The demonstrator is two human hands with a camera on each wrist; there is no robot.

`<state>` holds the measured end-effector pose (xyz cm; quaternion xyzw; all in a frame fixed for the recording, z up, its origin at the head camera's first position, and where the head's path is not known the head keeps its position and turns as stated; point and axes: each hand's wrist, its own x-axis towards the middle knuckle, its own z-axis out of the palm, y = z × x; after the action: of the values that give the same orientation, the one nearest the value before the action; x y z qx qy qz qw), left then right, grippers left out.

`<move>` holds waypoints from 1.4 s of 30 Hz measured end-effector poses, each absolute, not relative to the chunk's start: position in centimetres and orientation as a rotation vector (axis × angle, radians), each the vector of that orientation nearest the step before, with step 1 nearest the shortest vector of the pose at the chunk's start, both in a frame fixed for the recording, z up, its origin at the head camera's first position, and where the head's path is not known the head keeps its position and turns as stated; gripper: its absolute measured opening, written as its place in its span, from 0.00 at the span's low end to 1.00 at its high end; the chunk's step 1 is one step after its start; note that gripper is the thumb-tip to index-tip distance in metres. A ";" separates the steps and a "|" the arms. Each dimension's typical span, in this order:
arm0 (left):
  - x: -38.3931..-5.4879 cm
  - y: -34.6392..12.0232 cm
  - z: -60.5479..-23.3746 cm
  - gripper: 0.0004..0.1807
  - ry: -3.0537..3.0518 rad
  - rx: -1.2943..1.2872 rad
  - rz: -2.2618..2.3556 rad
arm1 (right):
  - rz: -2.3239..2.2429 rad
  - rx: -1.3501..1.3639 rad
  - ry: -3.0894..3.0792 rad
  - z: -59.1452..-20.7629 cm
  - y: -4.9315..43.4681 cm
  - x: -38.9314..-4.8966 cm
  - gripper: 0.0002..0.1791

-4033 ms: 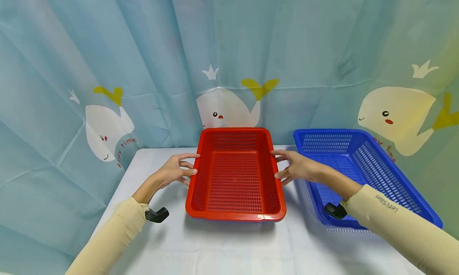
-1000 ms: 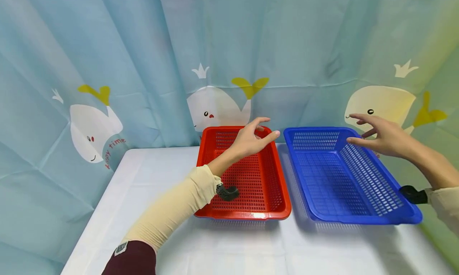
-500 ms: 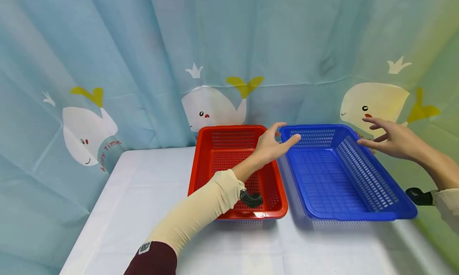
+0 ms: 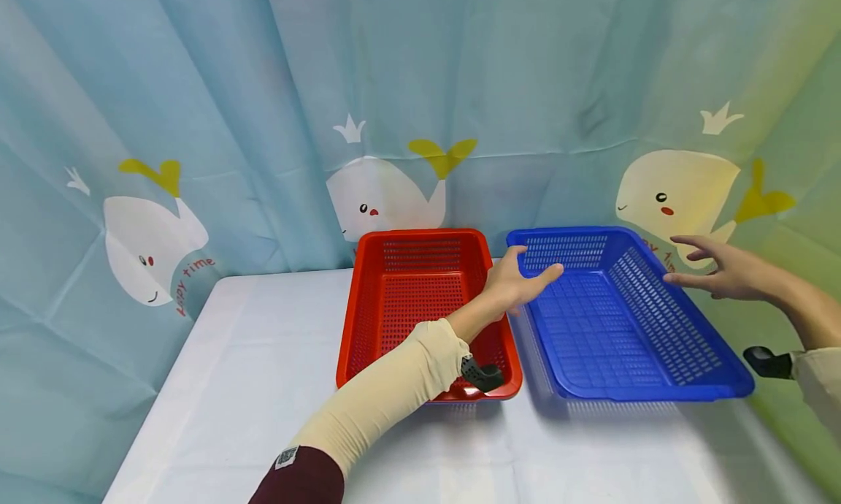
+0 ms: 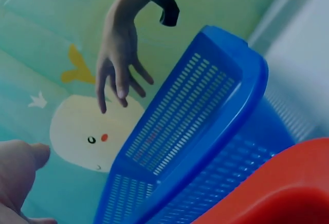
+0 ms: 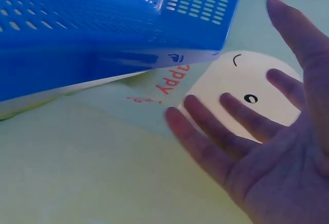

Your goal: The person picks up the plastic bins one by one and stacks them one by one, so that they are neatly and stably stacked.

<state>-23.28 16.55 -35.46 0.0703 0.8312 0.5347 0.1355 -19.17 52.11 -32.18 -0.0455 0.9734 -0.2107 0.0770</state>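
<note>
Two baskets stand side by side on a white worktop point(image 4: 223, 365) in front of a whale-print curtain point(image 4: 525, 88). The blue basket point(image 4: 611, 329), on the right, lies between a person's two hands. Its long axis runs from the curtain toward the viewer, slanting rightward at the near end, so its two long sides face the hands.

The left hand point(image 4: 509, 279) is at the far part of the left long side, above the narrow gap beside the red basket point(image 4: 420, 292); thumb and fingers are spread apart, with nothing between them. Whether its lower fingers touch either rim cannot be told.

The right hand point(image 4: 729, 270) hangs just outside the right long side, fingers and thumb likewise spread; the right wrist view shows it clear of the plastic. The left hand therefore looks the nearer, its thumb overlapping the blue basket in the head view.
</note>
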 end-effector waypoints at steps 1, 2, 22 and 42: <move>-23.3 16.6 -35.6 0.41 2.367 0.178 1.561 | -0.658 -0.134 2.887 -32.3 52.2 -19.2 0.49; -23.2 16.7 -35.7 0.42 2.325 0.153 1.575 | -0.679 -0.128 2.858 -32.4 52.4 -19.2 0.49; -23.0 18.0 -37.3 0.46 2.276 0.118 1.507 | -1.105 -0.043 2.444 -35.4 54.9 -20.1 0.48; -23.1 19.0 -37.7 0.48 2.417 0.097 1.382 | -1.123 -0.077 2.469 -36.2 55.2 -20.4 0.44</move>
<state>-23.09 18.98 -37.69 0.0343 0.8540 0.4882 0.1769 -20.42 55.15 -36.17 -0.0276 0.8892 -0.4043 0.2123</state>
